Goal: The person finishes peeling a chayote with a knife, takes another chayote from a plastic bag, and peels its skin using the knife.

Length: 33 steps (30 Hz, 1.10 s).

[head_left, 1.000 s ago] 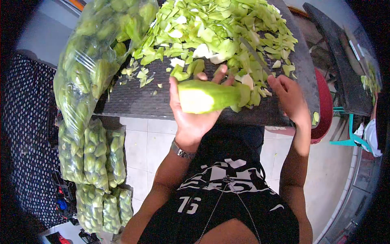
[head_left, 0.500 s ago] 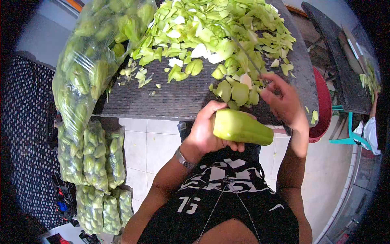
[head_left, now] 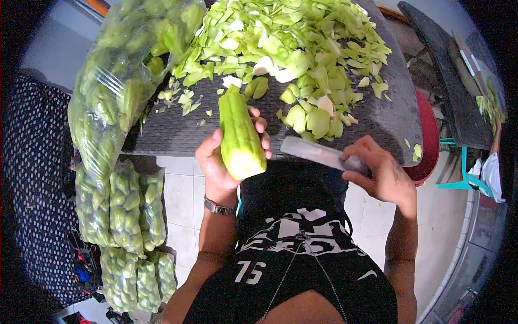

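Observation:
My left hand (head_left: 229, 154) is wrapped round a long, ribbed green vegetable (head_left: 240, 135), possibly a gourd or chayote. It is held near-upright at the table's front edge, with its pale cut end towards me. In my right hand (head_left: 377, 170) is a knife (head_left: 310, 149), its broad blade pointing left towards the vegetable but apart from it. The handle is mostly hidden by my fingers. Beyond both hands, a large heap of pale green peelings and slices (head_left: 280, 43) covers much of the dark woven tabletop (head_left: 178, 132).
A big clear bag of green vegetables (head_left: 108, 102) hangs over the table's left side. Several smaller filled bags (head_left: 125, 208) lie below it. To the right are a red tub (head_left: 429, 146), a turquoise stool (head_left: 467, 170) and another dark table (head_left: 458, 102).
My left hand has moved left and turned the vegetable from lying sideways to near-upright. My right hand has come down towards me, and the knife blade has swung from the heap to point left.

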Available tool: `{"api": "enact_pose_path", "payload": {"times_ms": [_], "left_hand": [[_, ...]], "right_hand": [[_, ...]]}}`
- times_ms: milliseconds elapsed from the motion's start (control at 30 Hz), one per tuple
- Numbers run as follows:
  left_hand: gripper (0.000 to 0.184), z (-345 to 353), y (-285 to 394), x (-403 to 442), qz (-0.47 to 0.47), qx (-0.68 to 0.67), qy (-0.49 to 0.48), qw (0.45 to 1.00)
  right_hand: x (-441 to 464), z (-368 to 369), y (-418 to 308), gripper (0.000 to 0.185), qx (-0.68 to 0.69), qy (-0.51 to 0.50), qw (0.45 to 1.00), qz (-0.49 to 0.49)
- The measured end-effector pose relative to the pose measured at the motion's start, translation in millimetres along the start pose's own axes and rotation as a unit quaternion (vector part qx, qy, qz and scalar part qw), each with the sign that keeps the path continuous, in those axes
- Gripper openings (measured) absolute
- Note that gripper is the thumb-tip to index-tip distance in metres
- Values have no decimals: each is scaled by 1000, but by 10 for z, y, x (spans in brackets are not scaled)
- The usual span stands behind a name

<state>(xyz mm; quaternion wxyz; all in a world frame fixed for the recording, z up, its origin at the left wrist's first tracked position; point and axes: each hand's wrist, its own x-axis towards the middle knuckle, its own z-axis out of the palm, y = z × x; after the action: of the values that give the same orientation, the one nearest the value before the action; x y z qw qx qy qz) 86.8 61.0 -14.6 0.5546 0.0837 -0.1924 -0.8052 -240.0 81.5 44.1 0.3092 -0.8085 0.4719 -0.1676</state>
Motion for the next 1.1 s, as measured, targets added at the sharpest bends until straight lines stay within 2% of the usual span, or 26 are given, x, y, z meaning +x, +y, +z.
{"api": "enact_pose_path", "payload": {"times_ms": [167,267,367,500,567,600,633,667,733,833,867,967,1000,1100], "left_hand": [[81,5,-26,-7,-18,16,-4,1000],[80,-17,-72,-21,-32,4,-5,999],[79,-34,-73,-21,-35,5,-1,999],[77,-38,-88,4,-34,1,2,999],[77,-59,-97,11,-43,-11,-1,999],[77,-72,-108,0,-52,-24,-2,998],[76,-93,-111,3,-60,-35,-4,998],[76,-141,-123,11,-68,-69,-20,995],[75,-185,-178,22,-84,-136,-47,986],[71,-78,-253,42,-79,1,16,997],[67,-87,-290,83,-104,-15,-30,994],[68,15,-476,153,-152,19,-8,988],[69,131,-543,167,-148,21,27,988],[66,15,-583,113,-159,135,36,977]], "right_hand": [[36,32,91,31,5,-34,999,6],[66,23,286,29,2,-20,999,-29],[63,-113,468,29,22,-5,999,27],[199,-153,1054,27,-12,115,990,-77],[392,-303,1025,23,-45,100,991,-78],[465,-382,819,23,42,72,993,78],[538,-441,672,25,127,42,964,230],[593,-442,729,27,249,57,941,223],[678,-399,812,31,480,82,850,203],[757,-312,577,33,532,96,823,173],[795,-211,493,32,539,107,823,143],[975,33,116,29,475,130,866,91],[1063,140,-6,28,460,155,871,75],[1332,450,-204,25,428,205,880,37]]}}
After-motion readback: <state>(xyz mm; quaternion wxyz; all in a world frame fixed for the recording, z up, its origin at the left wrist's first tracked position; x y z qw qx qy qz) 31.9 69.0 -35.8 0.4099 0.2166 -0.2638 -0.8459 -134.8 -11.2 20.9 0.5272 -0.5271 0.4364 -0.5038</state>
